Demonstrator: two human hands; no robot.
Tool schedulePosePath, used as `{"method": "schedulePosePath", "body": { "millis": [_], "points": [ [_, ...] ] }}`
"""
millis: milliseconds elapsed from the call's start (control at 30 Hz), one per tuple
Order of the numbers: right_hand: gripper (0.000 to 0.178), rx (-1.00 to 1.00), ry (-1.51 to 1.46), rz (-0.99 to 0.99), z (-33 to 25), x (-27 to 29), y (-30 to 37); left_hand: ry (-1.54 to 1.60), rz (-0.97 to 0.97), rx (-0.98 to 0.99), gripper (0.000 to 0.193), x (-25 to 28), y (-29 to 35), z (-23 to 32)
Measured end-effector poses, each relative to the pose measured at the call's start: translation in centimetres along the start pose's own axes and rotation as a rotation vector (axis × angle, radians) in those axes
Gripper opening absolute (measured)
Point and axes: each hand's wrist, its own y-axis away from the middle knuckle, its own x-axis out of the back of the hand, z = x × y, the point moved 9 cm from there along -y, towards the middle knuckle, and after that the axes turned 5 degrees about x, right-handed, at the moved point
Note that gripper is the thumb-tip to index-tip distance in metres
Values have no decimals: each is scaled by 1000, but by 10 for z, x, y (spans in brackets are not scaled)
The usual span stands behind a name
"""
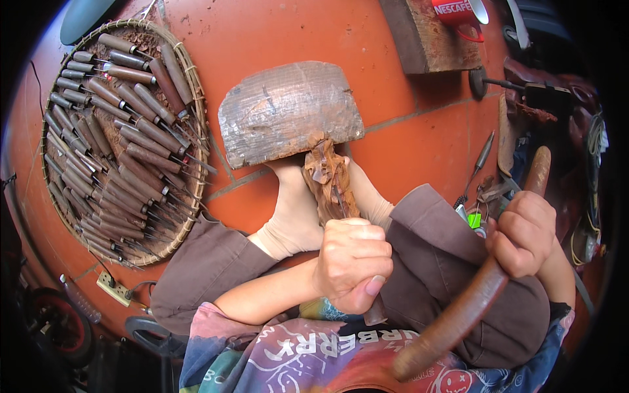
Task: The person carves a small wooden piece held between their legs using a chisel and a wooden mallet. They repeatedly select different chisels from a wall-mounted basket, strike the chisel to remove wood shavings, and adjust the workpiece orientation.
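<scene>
My left hand (354,262) is closed round a carving chisel, whose wooden handle end (375,313) sticks out below the fist. The thin blade points away from me onto a rough reddish-brown wood carving (327,178). That carving stands between my feet, its far end against a grey wooden block (288,114). How deep the chisel tip sits in the wood I cannot tell. On the right, my right hand (523,234) grips a curved brown wooden club (458,311). Its thick end hangs low near my shirt, apart from the chisel handle.
At the left, a round woven basket (199,141) holds many wooden-handled chisels. A power strip (113,288) lies below it. At the far right, a red mug (457,13) stands on a wooden block (422,42). Tools and cables clutter the right side of the orange tiled floor (262,33).
</scene>
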Motion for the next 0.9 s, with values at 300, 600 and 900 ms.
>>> {"method": "schedulePosePath", "body": {
  "millis": [300, 600, 900],
  "points": [
    [27, -22, -119, 1, -2, -15, 6, -43, -102, -212, 31, -13, 1, 33],
    [27, -106, -134, -34, -4, -28, 5, 3, -67, -167, 40, -12, 14, 8],
    [34, -157, -138, -118, -5, -29, 3, 32, -69, -137, 39, -8, 13, 4]
  ]
}}
